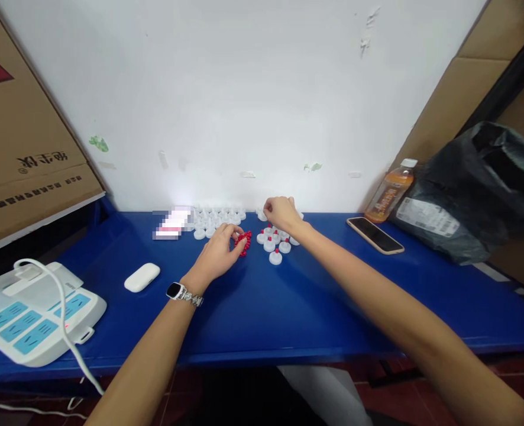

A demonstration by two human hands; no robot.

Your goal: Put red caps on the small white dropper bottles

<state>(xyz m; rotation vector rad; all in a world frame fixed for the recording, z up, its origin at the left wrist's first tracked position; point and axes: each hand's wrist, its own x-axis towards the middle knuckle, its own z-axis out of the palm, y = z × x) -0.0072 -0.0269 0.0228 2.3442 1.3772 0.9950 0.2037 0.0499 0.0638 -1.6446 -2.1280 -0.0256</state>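
My left hand [220, 248] rests on the blue table at the edge of a pile of small red caps [245, 241]. Its thumb and fingers are curved and apart, with red pieces at their tips. Toward the wall, my right hand [281, 213] is closed in a pinch beside a white round cap [262, 215]; what its fingertips hold is too small to make out. Below that hand stand several white caps with red tips [275, 257]. Behind my left hand, several plain white caps [200, 234] sit in rows by the wall.
A blue table [262, 319] meets the white wall. At left are a power strip [40, 325] with a cable, a white case [142, 277] and a pixelated bright item [173, 223]. At right lie a phone [375, 234], an orange drink bottle [388, 192] and a black bag [466, 195].
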